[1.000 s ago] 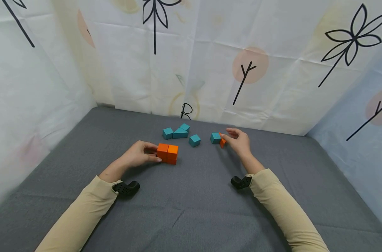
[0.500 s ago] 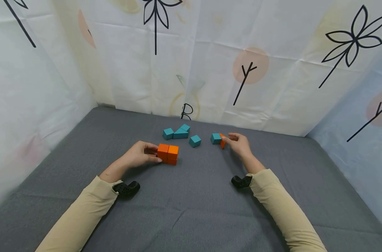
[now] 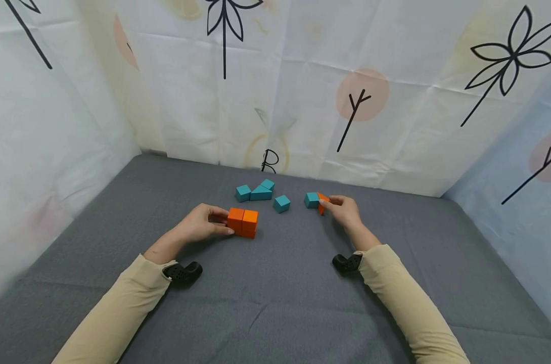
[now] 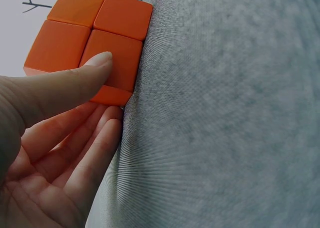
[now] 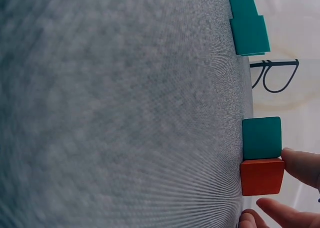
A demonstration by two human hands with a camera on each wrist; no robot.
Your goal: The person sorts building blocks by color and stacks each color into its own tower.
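The left grip (image 3: 201, 222) pinched the orange cubes (image 3: 243, 221); the right grip (image 3: 346, 211) touched the orange piece (image 5: 261, 177), pinching or not unclear. Pick-up seemed underway, calling next for a secure hold.

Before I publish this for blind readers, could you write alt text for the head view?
A person's left hand holds stacked orange cubes while the right hand touches an orange block beside a teal block. Other teal blocks lie nearby on grey cloth.

Smooth, faintly glossy orange cubes (image 3: 242, 223) here; matt, woven grey cloth worktop (image 3: 275, 283); creased white fabric (image 3: 303, 116) behind its far edge!
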